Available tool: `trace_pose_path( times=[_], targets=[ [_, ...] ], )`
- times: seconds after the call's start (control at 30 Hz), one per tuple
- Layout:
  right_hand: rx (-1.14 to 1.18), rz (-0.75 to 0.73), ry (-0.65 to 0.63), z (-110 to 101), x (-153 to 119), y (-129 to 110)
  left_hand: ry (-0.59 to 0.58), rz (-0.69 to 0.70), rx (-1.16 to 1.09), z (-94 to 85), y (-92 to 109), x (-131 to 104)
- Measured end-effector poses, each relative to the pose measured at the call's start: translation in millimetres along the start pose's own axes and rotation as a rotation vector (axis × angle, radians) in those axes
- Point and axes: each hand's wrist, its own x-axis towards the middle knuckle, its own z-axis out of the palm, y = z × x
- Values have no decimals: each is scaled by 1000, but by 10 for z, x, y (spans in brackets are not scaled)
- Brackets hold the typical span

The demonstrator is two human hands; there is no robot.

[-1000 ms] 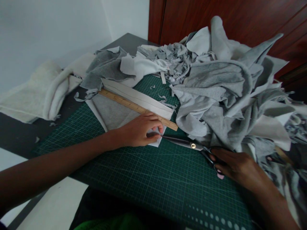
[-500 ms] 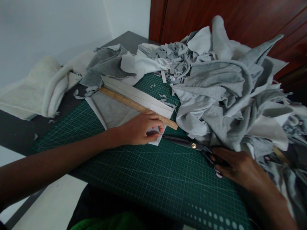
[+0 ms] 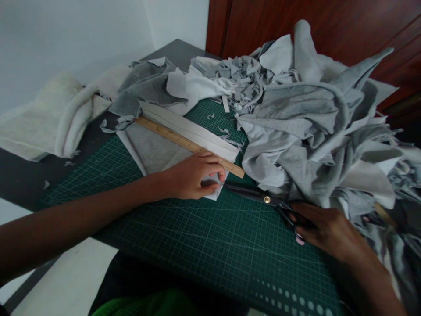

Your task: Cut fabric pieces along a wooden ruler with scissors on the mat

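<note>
A reddish wooden panel (image 3: 329, 26) stood behind the dark surface (image 3: 179, 49); on its green mat (image 3: 204, 232), grey cloth (image 3: 153, 149) lay under the left grip (image 3: 195, 176), pinched or not, unclear; the right grip (image 3: 324, 228) clasped scissors (image 3: 267, 199).

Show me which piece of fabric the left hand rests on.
The flat grey piece on the green mat, along the near side of the wooden ruler. The crumpled grey pile and far-left cream fabric lie apart from the left hand.
</note>
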Motion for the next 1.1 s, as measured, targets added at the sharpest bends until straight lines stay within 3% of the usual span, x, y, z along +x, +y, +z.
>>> trace_pose_path(
  times=[0.37, 0.87, 1.1],
  targets=[
    [-89, 14, -129, 29, -230, 51, -5, -1, 18, -17, 44, -2],
    [-90, 11, -131, 18, -204, 0, -4, -13, 7, -5, 20, 0],
    [-99, 17, -54, 15, -117, -109, -4, -17, -16, 10, 9, 13]
  ],
)
